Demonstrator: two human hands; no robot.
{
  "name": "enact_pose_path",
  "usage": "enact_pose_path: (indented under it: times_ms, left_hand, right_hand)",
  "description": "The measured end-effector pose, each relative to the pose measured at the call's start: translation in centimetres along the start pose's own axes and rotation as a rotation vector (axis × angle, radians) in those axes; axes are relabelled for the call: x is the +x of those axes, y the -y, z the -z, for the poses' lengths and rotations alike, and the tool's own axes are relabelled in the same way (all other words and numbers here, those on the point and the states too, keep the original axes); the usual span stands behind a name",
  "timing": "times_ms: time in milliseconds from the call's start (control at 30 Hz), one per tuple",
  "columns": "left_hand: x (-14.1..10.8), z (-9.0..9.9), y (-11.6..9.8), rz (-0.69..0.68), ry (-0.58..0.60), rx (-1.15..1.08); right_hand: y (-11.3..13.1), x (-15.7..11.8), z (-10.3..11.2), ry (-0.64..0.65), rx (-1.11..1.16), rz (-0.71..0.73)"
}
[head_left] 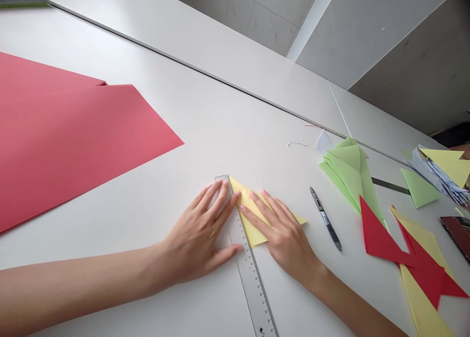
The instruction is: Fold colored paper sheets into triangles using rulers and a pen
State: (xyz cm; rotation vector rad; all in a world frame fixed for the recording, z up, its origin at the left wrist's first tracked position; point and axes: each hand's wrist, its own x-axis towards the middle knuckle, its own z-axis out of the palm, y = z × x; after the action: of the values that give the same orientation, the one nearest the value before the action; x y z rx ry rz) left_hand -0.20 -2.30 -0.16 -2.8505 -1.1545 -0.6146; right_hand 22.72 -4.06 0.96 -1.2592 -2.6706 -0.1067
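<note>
A clear ruler [253,283] lies slantwise on the white table, its edge along the left side of a folded yellow paper [255,236]. My left hand [203,229] rests flat on the upper part of the ruler, fingers spread, the index fingertip at the paper's edge. Over the yellow paper lies my right hand [281,229], its fingers stretched out and pressing on the sheet. The paper's right corner shows beyond that hand. To the right of it is a black and grey pen [326,219], touched by neither hand.
Large red sheets [84,136] cover the left of the table [147,229]. Green folded papers [348,168], red triangles [382,234] and yellow pieces [422,303] lie at the right. A stack of papers [440,175] sits at the far right. A dark seam crosses behind.
</note>
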Motion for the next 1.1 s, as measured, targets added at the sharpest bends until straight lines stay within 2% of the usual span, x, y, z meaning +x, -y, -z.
enact_pose_path:
  times_ms: [533, 1100]
  left_hand:
    - [-0.06, -0.15, 0.09, 0.008, 0.007, -0.007]
    - [0.12, -0.24, 0.06, 0.002, -0.01, -0.006]
  right_hand:
    - [0.53, 0.01, 0.03, -0.002, -0.012, -0.022]
    - [0.81, -0.06, 0.27, 0.061, 0.02, -0.056]
